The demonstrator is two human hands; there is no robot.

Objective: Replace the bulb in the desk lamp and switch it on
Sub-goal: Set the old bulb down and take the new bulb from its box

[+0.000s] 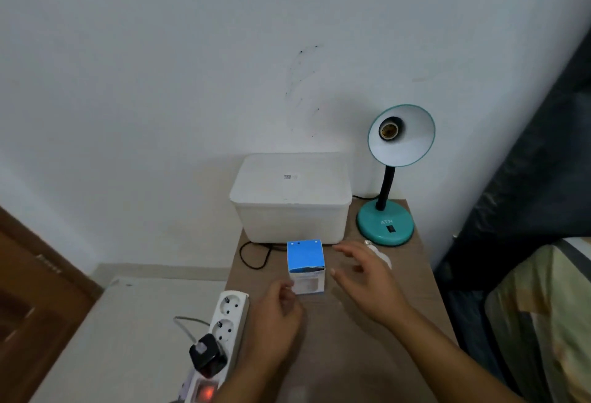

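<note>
head view: brown table [358,354] against white wall. teal desk lamp [391,175] at back right, socket bare. blue-white bulb box [306,266] at table centre. left hand [275,316] pinches box's near left corner. right hand [364,271] hovers with fingers spread, holding nothing, over white bulb [382,255] lying near lamp base. white storage box [291,198] behind; power strip [224,335] at left edge.

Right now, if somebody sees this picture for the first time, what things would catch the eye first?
Probably the teal lamp at the table's back right corner, its shade turned to the camera with an empty socket. Next the blue box at the middle of the table, with the left hand at its near corner and the right hand open beside it. A red switch glows on the power strip at lower left.
</note>
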